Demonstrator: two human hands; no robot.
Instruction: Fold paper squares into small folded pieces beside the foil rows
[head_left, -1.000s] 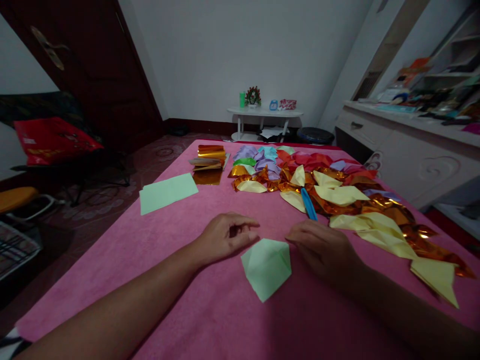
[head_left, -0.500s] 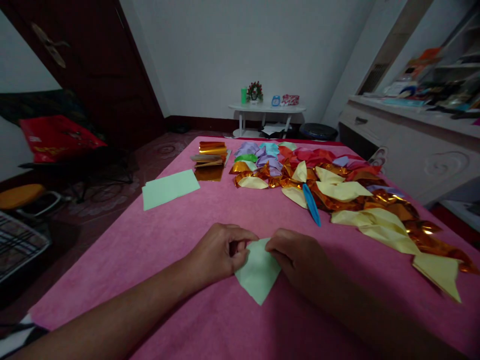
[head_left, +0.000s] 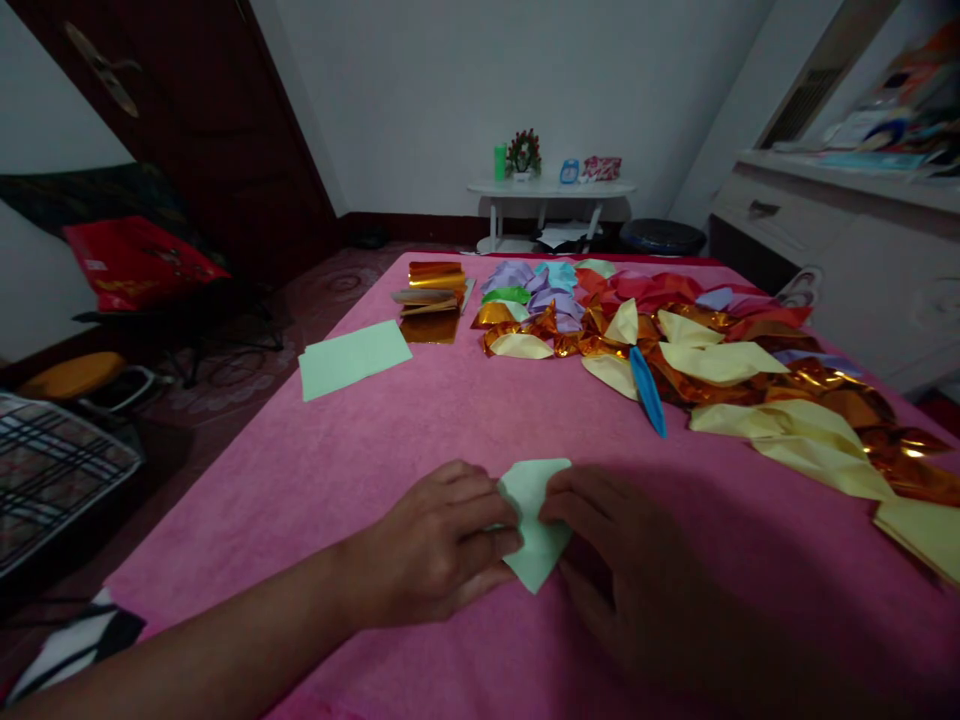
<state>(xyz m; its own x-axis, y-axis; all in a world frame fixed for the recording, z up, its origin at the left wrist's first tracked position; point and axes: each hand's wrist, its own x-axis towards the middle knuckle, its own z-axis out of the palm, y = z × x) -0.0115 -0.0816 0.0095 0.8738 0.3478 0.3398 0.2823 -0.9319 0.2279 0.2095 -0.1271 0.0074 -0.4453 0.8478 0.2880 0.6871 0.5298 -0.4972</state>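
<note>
Between my hands, low over the pink cloth, is a pale green sheet of paper, folded to a point at its near end. My left hand is closed on its left edge, fingers pressed together against it. My right hand grips the right side, its fingertips lying on the paper's face and its thumb hidden behind the fingers. A stack of pale green paper sheets lies to the far left of my hands. Beyond my right hand lies a blue folded paper piece.
A pink cloth covers the table. Gold foil sheets are stacked at the back. Many folded pieces in yellow, gold, purple and red spread over the right side. Behind stand a small white table and a cabinet.
My left hand has shifted from the paper's top corner down its left edge. My right fingers now lie flatter on it, and the folded paper looks narrower. The view has turned slightly left.
</note>
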